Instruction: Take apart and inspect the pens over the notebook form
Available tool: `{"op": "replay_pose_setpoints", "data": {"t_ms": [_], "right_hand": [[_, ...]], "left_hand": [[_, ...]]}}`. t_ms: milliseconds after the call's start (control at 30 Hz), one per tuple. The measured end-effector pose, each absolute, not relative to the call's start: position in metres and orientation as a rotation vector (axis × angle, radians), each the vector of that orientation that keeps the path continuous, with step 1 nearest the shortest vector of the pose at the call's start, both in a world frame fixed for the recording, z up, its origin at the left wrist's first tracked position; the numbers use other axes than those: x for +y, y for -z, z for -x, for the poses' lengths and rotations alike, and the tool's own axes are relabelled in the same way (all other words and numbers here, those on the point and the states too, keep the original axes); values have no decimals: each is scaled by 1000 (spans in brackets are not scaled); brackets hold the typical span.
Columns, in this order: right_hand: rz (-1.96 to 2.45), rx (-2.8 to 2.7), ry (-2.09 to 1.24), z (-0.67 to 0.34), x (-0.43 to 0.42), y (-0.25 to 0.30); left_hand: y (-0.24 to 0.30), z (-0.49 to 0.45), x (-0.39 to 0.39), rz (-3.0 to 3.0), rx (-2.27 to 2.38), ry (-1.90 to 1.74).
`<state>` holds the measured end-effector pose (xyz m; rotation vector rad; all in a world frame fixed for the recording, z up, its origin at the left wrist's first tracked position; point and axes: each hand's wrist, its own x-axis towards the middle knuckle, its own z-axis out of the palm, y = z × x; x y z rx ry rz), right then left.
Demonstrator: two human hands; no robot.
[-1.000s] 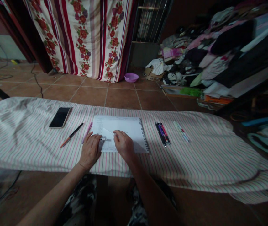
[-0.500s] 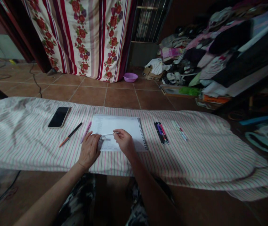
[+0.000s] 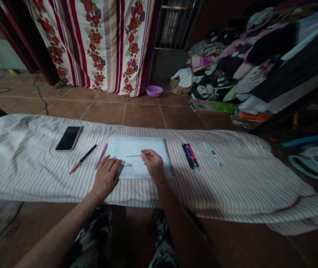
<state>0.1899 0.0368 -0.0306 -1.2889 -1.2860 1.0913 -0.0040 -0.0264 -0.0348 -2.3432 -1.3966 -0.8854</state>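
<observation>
My right hand (image 3: 153, 163) is over the right half of the spiral notebook (image 3: 136, 143), pinching a slim white pen-like stick (image 3: 133, 155) that points left above the page. My left hand (image 3: 107, 176) lies palm down across the notebook's lower left edge, its fingers stretched out and low. A short pale, partly clear pen-like piece (image 3: 125, 164) sticks out on the page beside the left fingertips; whether they press on it I cannot tell. Just left of that hand is a pink pen (image 3: 101, 155). The writing on the page is too faint to read.
On the striped cloth (image 3: 245, 178) lie a phone (image 3: 68, 138), a black-and-orange pen (image 3: 83, 159), a bundle of dark, purple and red pens (image 3: 190, 156) and some pale pens (image 3: 211, 152). Beyond, a pink basin (image 3: 154, 91) stands on the tiled floor near a curtain (image 3: 111, 44).
My right hand has moved a little to the right with the white stick, drawing its tip away from my left fingers. My left hand has stayed in place.
</observation>
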Motion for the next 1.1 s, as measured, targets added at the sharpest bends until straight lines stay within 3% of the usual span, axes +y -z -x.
{"op": "replay_pose_setpoints", "data": {"t_ms": [400,1100], "right_hand": [[1206,-801,-1057,-221,55,25],[1192,-963,-1151,-219,35,13]], "left_hand": [[37,4,-25,2353,-1394,884],[41,6,-22,2347,-1423,835]]}}
